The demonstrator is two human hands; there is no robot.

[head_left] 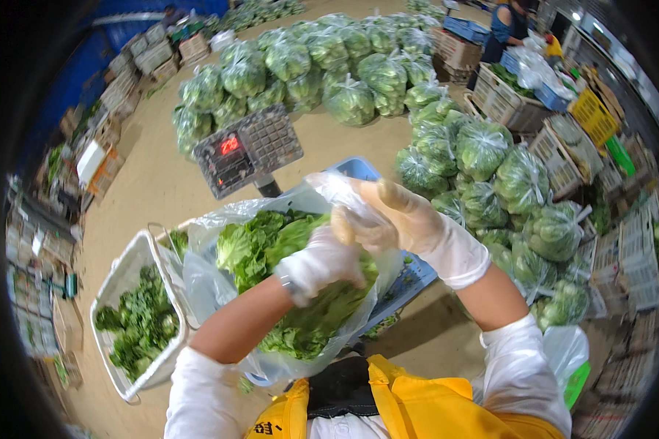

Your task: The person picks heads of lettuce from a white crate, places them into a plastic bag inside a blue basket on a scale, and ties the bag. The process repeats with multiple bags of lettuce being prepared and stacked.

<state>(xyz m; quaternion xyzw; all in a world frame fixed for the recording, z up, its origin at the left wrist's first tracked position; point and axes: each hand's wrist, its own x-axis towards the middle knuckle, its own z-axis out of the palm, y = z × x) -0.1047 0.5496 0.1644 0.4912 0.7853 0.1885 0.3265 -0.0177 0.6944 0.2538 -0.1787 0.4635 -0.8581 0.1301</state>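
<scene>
A clear plastic bag (203, 247) full of leafy green lettuce (247, 247) sits in front of me in a blue plastic crate (412, 280). My right hand (417, 219), in a pale glove, grips bunched film at the bag's right rim. Across the mouth of the bag reaches my gloved left hand (329, 255), over the lettuce and against the same bunched film. Its fingers are blurred, so their hold is unclear. Just beyond the bag stands a weighing scale's display and keypad (247, 151), with red digits lit.
Left of the bag is a white plastic crate (140, 329) holding dark leafy greens (143, 318). Tied bags of green vegetables (348, 101) line the far floor, and more bags (483, 151) are heaped at right. A person (502, 33) stands by stacked crates (508, 99) at the upper right.
</scene>
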